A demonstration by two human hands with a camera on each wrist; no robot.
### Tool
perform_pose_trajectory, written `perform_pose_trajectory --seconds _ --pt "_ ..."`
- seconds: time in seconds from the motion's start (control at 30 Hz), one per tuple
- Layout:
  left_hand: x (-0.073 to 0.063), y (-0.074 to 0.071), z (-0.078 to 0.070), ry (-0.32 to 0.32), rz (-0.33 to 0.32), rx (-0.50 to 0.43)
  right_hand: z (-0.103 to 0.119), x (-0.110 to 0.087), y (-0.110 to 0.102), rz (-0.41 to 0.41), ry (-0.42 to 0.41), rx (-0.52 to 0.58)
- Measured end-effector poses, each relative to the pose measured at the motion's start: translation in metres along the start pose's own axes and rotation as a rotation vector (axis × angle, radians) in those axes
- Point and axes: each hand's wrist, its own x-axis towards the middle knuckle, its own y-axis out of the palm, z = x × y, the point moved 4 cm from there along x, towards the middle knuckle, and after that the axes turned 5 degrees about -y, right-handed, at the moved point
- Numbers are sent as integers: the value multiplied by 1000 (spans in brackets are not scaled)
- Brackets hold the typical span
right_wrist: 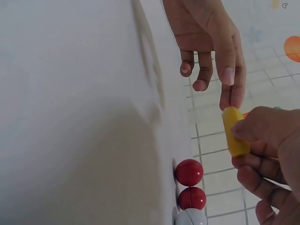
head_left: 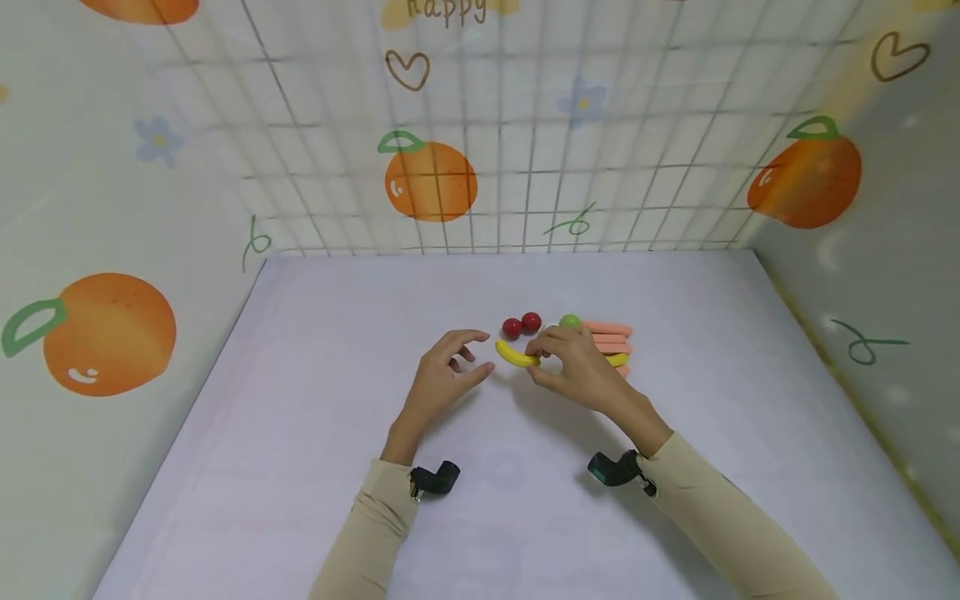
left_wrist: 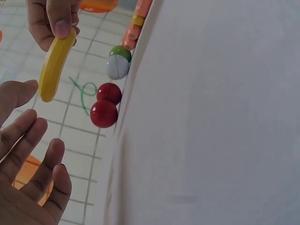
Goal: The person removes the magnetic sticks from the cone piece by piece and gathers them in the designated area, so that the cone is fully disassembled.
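Observation:
A small yellow toy banana [head_left: 514, 354] is pinched at one end between the thumb and fingers of my right hand [head_left: 576, 368], raised above the table. Its free end points toward my left hand [head_left: 444, 372], whose thumb and fingers are spread apart with nothing between them. In the left wrist view the banana [left_wrist: 57, 65] hangs near the left thumb tip, and a narrow gap seems to part them. The right wrist view shows the right thumb lying along the banana [right_wrist: 234, 133], with the left fingertips just beyond its far end.
Behind the hands sit two red balls [head_left: 521, 324], a white ball [left_wrist: 117, 67] and a green ball [head_left: 570, 321]. Several pink sticks [head_left: 609, 328] lie at the right, with another yellow piece [head_left: 617, 360] among them. A grid-patterned curtain [head_left: 510, 192] hangs behind the white table [head_left: 300, 350].

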Motion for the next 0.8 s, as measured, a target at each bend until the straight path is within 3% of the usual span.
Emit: perform_pose_trajectory --seconds 0.2,0.57,0.8 --pt "-3 9 -7 35 26 -7 -1 -8 -4 -8 -11 8" --pt "-5 23 -15 43 71 -25 -8 -27 -10 36 25 25" --pt "-6 31 -19 66 74 -18 -15 -42 -15 23 -13 30"
